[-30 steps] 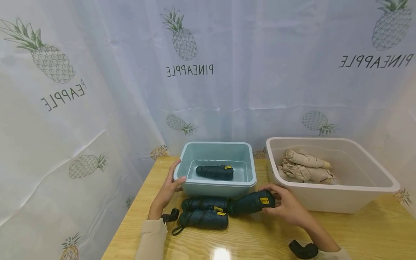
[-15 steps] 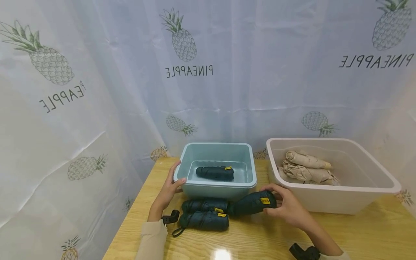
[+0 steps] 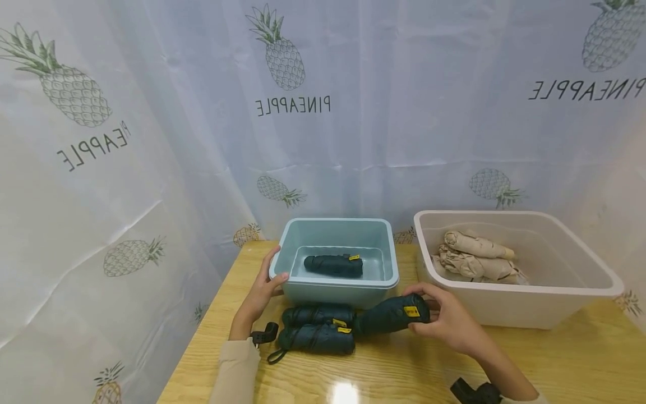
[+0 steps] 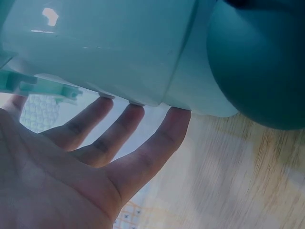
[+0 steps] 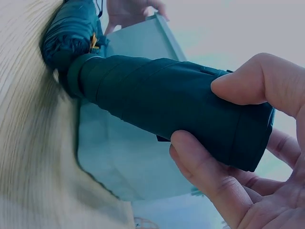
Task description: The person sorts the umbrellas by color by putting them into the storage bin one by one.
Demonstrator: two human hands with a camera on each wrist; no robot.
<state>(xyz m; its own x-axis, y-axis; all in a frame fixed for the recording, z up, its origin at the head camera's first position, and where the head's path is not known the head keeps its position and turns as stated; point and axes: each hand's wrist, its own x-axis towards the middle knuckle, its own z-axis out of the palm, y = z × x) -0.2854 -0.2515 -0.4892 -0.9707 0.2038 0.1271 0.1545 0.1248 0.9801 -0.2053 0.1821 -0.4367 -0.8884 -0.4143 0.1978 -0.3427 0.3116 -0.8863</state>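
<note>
My right hand pinches the wide end of a dark folded umbrella between thumb and fingers. In the right wrist view this umbrella slants up off the table toward my hand, its narrow end low beside another umbrella. My left hand grips the front left corner of a light blue bin, thumb at the rim. In the left wrist view its fingertips press the bin's outer wall. One dark umbrella lies inside the bin. Two more umbrellas, one behind and one in front, lie before it.
A larger whitish bin stands at the right with several beige wrapped bundles inside. Wooden table extends in front. A pineapple-print curtain hangs close behind both bins.
Hands, umbrellas and bins keep nearly the same places; the held umbrella's wide end has shifted very slightly. The head view has tilted a little.
</note>
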